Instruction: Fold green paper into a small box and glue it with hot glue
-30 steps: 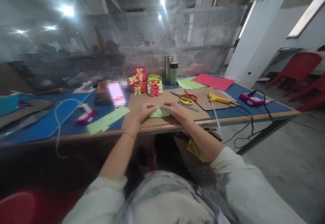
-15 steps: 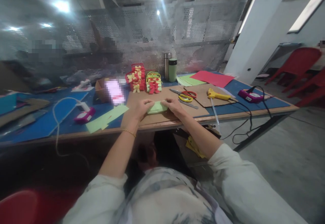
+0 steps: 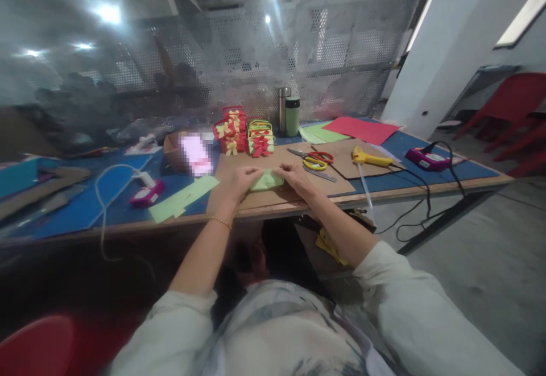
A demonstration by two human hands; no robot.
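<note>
A folded piece of light green paper (image 3: 266, 181) lies over the brown cardboard (image 3: 230, 205) near the table's front edge. My left hand (image 3: 244, 181) grips its left end, fingers closed at the upper edge. At the other end my right hand (image 3: 295, 178) pinches the paper too. Beyond my right hand are scissors (image 3: 314, 161) with red and yellow handles and a flat grey blade (image 3: 324, 176). Small red bags with yellow bows (image 3: 231, 134) and green ones with red bows (image 3: 260, 140) stand behind the paper.
To the right lie a yellow glue gun (image 3: 371, 158), a purple power strip (image 3: 427, 158) and red sheets (image 3: 362, 129). Light green strips (image 3: 183, 199), another purple power strip (image 3: 147, 194) and a lit screen (image 3: 196, 154) are at left. Two flasks (image 3: 292, 117) stand at the back.
The whole view has shifted slightly to the right. Both hands keep hold of the green paper, whose upper face now looks more creased between them.
</note>
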